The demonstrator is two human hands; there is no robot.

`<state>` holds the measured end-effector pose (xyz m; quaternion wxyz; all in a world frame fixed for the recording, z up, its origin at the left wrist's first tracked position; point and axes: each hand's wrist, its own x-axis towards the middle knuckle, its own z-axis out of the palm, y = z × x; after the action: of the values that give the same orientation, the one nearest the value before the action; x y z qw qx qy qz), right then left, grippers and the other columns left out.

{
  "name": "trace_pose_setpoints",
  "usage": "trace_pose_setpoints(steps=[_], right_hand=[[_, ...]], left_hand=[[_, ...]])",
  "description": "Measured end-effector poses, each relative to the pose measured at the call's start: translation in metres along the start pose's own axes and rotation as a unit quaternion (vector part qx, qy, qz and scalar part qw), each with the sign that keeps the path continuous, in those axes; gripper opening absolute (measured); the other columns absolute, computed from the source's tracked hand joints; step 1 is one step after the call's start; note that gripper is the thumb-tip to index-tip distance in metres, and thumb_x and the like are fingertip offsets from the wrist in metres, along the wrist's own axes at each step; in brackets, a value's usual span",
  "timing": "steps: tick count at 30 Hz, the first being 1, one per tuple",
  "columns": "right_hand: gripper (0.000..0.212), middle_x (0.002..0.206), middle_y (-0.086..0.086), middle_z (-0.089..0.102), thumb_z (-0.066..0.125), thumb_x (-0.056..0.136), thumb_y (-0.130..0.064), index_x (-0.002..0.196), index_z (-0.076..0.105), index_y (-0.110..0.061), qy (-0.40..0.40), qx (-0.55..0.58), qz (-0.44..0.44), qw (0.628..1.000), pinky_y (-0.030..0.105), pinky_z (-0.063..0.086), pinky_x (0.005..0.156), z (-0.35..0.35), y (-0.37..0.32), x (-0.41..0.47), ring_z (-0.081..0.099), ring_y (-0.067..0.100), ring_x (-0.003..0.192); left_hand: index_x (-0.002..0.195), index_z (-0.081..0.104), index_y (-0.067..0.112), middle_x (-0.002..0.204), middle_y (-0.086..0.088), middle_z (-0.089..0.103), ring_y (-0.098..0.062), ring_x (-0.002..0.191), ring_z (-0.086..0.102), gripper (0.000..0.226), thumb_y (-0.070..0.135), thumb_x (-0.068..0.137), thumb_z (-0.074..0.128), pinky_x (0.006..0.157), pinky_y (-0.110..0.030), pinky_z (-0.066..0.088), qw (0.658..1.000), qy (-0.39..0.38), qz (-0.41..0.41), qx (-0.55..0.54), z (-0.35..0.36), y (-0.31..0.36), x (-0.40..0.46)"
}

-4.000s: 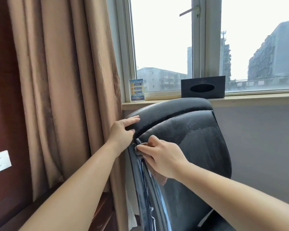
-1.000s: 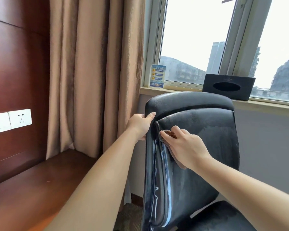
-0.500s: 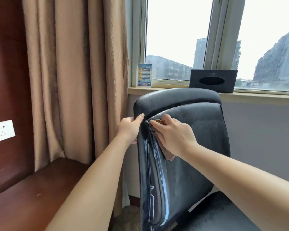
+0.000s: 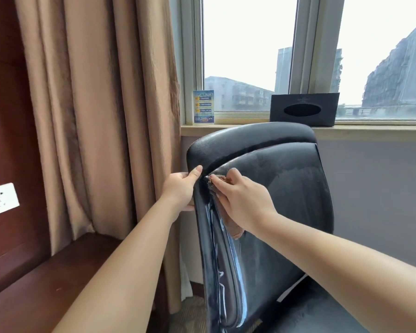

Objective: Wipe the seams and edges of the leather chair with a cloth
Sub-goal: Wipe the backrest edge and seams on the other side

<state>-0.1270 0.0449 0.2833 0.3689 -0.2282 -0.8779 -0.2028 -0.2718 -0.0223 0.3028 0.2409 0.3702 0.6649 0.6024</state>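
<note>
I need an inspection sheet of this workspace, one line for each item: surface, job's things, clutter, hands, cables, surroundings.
Surface: wooden desk beside the chair, bare wood showing.
Job's things: black leather chair, glossy; brown cloth at the backrest's side seam.
Clutter: tissue box and small card on the windowsill.
Hands: left hand grips the backrest edge; right hand presses the cloth into the seam.
Cables: nothing seen.
Surroundings: beige curtain, window, wall socket.

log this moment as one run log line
left hand grips chair back edge | right hand presses brown cloth into seam
</note>
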Motion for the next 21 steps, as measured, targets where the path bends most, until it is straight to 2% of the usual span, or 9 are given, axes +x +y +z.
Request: trace_pose_setpoints(steps=[3,7,8,11,13,14,17,18,21], right_hand=[[0.033,0.079,0.005,0.055,0.074,0.077,-0.027,0.109,0.068,-0.023,0.012,-0.02,-0.014,1.0,0.023,0.031,0.035,0.003,0.003,-0.002,0.055,0.024,0.049],[0.033,0.108,0.005,0.05,0.042,0.098,-0.034,0.129,0.051,-0.029,0.018,-0.036,0.017,0.999,0.029,0.038,0.055,-0.006,0.003,0.023,0.058,0.027,0.088],[0.035,0.11,0.005,0.049,0.042,0.098,-0.033,0.131,0.049,-0.03,0.021,-0.023,0.024,0.999,0.029,0.037,0.056,-0.005,0.001,0.021,0.058,0.026,0.09],[0.037,0.09,0.007,0.057,0.068,0.083,-0.027,0.12,0.063,-0.023,0.0,0.02,0.02,1.0,0.024,0.03,0.043,0.0,-0.003,0.005,0.06,0.026,0.062],[0.036,0.08,0.006,0.057,0.075,0.076,-0.027,0.111,0.068,-0.022,0.005,-0.003,-0.011,1.0,0.022,0.029,0.038,0.003,0.002,0.0,0.057,0.025,0.05],[0.033,0.083,0.006,0.057,0.071,0.08,-0.029,0.112,0.067,-0.023,-0.002,-0.004,-0.019,1.0,0.023,0.032,0.039,0.001,0.004,0.002,0.059,0.026,0.052],[0.033,0.107,0.003,0.053,0.043,0.096,-0.037,0.128,0.053,-0.032,0.009,-0.017,0.009,1.0,0.029,0.042,0.056,-0.007,0.006,0.016,0.063,0.027,0.081],[0.035,0.11,0.003,0.053,0.042,0.097,-0.037,0.13,0.052,-0.032,0.018,-0.003,0.027,0.999,0.029,0.043,0.058,-0.007,0.004,0.017,0.062,0.028,0.083],[0.033,0.09,0.008,0.059,0.062,0.087,-0.027,0.12,0.063,-0.025,0.008,0.04,0.046,0.998,0.027,0.039,0.045,0.001,-0.004,0.005,0.06,0.031,0.057]], left_hand=[[0.114,0.065,0.013,0.11,-0.01,0.069,-0.03,0.1,0.067,0.046,0.052,0.092,0.056,0.076,-0.048,0.06,1.0,-0.003,-0.001,0.001,0.0,0.0,-0.001],[0.098,0.067,0.016,0.106,-0.01,0.07,-0.031,0.095,0.068,0.037,0.05,0.093,0.055,0.072,-0.042,0.06,1.0,0.007,0.007,0.006,0.002,0.002,-0.003],[0.096,0.067,0.017,0.105,-0.01,0.071,-0.031,0.095,0.069,0.035,0.05,0.093,0.055,0.071,-0.041,0.06,1.0,0.007,0.006,0.007,0.001,0.003,-0.004],[0.096,0.066,0.016,0.1,-0.01,0.073,-0.031,0.09,0.071,0.032,0.047,0.094,0.056,0.069,-0.038,0.06,1.0,-0.006,0.002,-0.001,-0.001,0.005,-0.008],[0.099,0.067,0.014,0.097,-0.01,0.073,-0.03,0.088,0.071,0.034,0.046,0.094,0.056,0.067,-0.036,0.059,1.0,-0.01,0.0,-0.001,-0.001,0.007,-0.008],[0.101,0.067,0.013,0.095,-0.01,0.073,-0.029,0.087,0.072,0.035,0.046,0.094,0.055,0.065,-0.035,0.059,1.0,-0.01,0.002,-0.001,0.0,0.007,-0.008],[0.096,0.066,0.015,0.088,-0.006,0.072,-0.025,0.081,0.071,0.033,0.046,0.094,0.055,0.058,-0.03,0.056,1.0,-0.005,0.014,-0.006,0.001,0.006,-0.008],[0.092,0.065,0.016,0.086,-0.005,0.071,-0.024,0.079,0.07,0.031,0.045,0.094,0.056,0.056,-0.029,0.055,1.0,-0.002,0.017,-0.01,0.002,0.005,-0.008],[0.086,0.066,0.019,0.083,-0.003,0.071,-0.018,0.072,0.069,0.025,0.04,0.095,0.057,0.055,-0.026,0.057,0.999,-0.004,0.022,-0.027,0.002,-0.002,-0.011]])
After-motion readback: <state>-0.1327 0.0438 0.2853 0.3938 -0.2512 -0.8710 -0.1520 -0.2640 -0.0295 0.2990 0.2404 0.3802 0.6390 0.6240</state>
